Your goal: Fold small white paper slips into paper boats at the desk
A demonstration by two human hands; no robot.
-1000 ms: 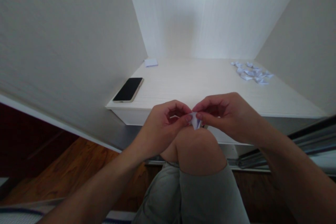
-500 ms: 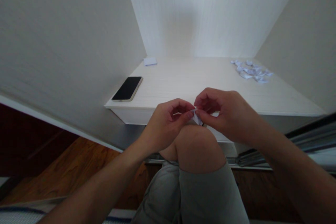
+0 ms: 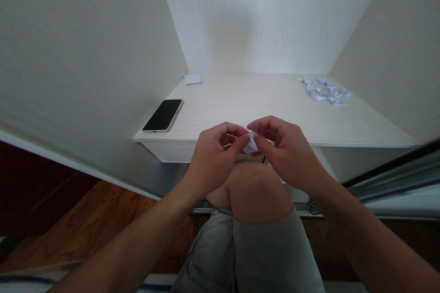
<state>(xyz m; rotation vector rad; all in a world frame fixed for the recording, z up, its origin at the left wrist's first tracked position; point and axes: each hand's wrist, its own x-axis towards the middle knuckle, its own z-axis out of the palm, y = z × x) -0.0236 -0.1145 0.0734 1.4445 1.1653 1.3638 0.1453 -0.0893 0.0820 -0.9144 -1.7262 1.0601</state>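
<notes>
White panels enclose the bench [image 3: 237, 105] on three sides; clock directions here run from the piece between the fingers, with twelve pointing straight ahead of the person. A phone [image 3: 164, 115], dark screen up, lies between nine and ten o'clock, near the bench's front edge and close to the left panel [image 3: 89, 55]. A flat white slip [image 3: 193, 79] sits between ten and eleven, in the back corner. Toward two o'clock, well apart from the hands, small folded white pieces [image 3: 325, 91] lie in a loose cluster near the right panel [image 3: 395, 55]. A bare knee [image 3: 256, 187] rises at six o'clock; together with the hands it blocks the view of part of the bench's front. Wooden floor [image 3: 82, 219] shows at eight, metal rails [image 3: 388, 185] between three and four.

The small white paper piece [image 3: 251, 143] is between both hands, at three o'clock from the left hand [image 3: 216, 151] and nine o'clock from the right hand [image 3: 283, 144]. Both pinch it with thumb and fingers, which cover part of it, so its full shape cannot be told.
</notes>
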